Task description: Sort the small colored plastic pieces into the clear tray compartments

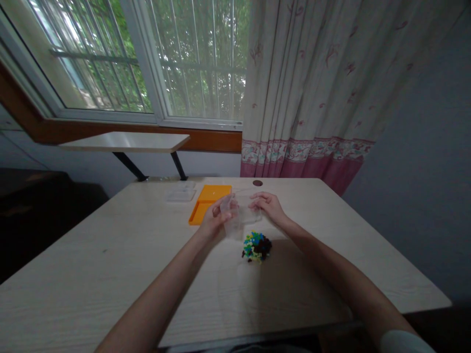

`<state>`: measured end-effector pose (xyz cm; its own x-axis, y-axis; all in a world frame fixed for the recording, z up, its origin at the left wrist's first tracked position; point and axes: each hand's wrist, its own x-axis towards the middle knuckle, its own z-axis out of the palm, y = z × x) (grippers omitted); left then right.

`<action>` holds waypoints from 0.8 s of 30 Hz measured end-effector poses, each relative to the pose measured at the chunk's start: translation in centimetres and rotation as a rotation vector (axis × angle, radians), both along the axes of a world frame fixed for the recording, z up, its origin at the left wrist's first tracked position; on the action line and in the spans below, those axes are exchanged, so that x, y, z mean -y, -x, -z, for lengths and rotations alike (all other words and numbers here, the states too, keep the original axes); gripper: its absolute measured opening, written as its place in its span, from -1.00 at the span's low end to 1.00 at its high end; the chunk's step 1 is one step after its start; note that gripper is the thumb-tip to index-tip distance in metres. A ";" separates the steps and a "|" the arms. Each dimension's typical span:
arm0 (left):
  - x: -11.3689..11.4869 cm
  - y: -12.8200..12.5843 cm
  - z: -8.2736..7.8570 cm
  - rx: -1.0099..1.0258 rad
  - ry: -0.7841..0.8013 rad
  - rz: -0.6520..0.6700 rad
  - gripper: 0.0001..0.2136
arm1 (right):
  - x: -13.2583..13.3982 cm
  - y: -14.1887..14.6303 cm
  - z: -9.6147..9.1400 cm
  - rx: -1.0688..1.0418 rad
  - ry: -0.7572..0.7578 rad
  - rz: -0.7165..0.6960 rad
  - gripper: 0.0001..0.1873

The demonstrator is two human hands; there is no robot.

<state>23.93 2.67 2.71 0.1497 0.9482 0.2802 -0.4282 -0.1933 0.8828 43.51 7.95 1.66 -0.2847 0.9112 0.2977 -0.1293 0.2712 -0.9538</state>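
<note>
My left hand (pixel 217 215) grips a clear plastic box (pixel 231 228), its fingers wrapped round the left part. The box is tilted above the table, and a second clear panel, perhaps its lid, spreads to the right. On that right side, the fingers of my right hand (pixel 270 206) are closed on the clear plastic edge. Just below the box lies a heap of small plastic pieces (pixel 257 246) in blue, green, yellow and black. Behind my left hand an orange tray (pixel 211 196) with two sections rests on the table.
More clear plastic boxes (pixel 180 192) lie left of the orange tray. A raised white shelf (pixel 128 141) on black legs stands at the table's back left. The pale wooden table (pixel 128 255) has a round dark cable hole (pixel 257 183) near the curtain (pixel 301 122).
</note>
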 end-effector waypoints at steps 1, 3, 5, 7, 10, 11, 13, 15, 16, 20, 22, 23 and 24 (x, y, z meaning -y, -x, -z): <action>-0.1 0.0 0.0 0.029 0.024 -0.003 -0.48 | -0.1 0.0 0.0 -0.051 0.041 -0.017 -0.81; -0.2 0.2 0.0 0.057 0.054 -0.002 -0.50 | -0.3 0.1 0.2 -0.127 0.108 -0.052 -0.79; -0.1 0.5 0.0 0.062 0.070 0.048 -0.48 | -0.3 0.0 0.3 -0.170 0.174 -0.077 -0.75; 0.0 0.8 -0.1 0.044 0.085 0.134 -0.44 | -0.4 -0.3 0.3 -0.178 0.256 -0.109 -0.73; 0.0 1.1 0.0 -0.015 0.092 0.240 -0.40 | -0.6 -1.0 -0.1 -0.133 0.362 -0.168 -0.75; 0.0 1.1 0.1 -0.039 0.090 0.242 -0.40 | -0.6 -1.3 -0.2 -0.113 0.374 -0.170 -0.76; -0.3 0.9 0.2 -0.093 0.085 0.183 -0.41 | -0.5 -2.0 -0.5 -0.102 0.352 -0.137 -0.73; -0.5 0.6 0.4 -0.128 0.079 0.064 -0.42 | 0.0 -2.7 -0.4 -0.102 0.303 -0.106 -0.65; -0.6 0.5 0.5 -0.135 0.077 0.011 -0.42 | 0.3 -2.9 -0.1 -0.089 0.278 -0.106 -0.58; -0.6 -0.6 0.9 -0.132 0.099 -0.026 -0.42 | 1.9 -3.4 1.7 0.039 0.162 -0.127 -0.14; -0.4 -1.1 1.2 -0.136 0.112 0.022 -0.41 | 2.7 -3.3 2.5 0.078 0.096 -0.096 0.00; -0.3 -1.4 1.4 -0.141 0.113 0.043 -0.41 | 2.9 -3.3 2.8 0.086 0.072 -0.076 0.02; -0.3 -1.6 1.5 -0.148 0.107 0.056 -0.40 | 3.1 -3.3 2.9 0.090 0.056 -0.057 0.02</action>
<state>25.51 2.92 1.19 0.2348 0.9605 0.1491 -0.3000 -0.0743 0.9510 46.77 4.80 -1.26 -0.3601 0.9072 0.2178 -0.0562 0.2119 -0.9757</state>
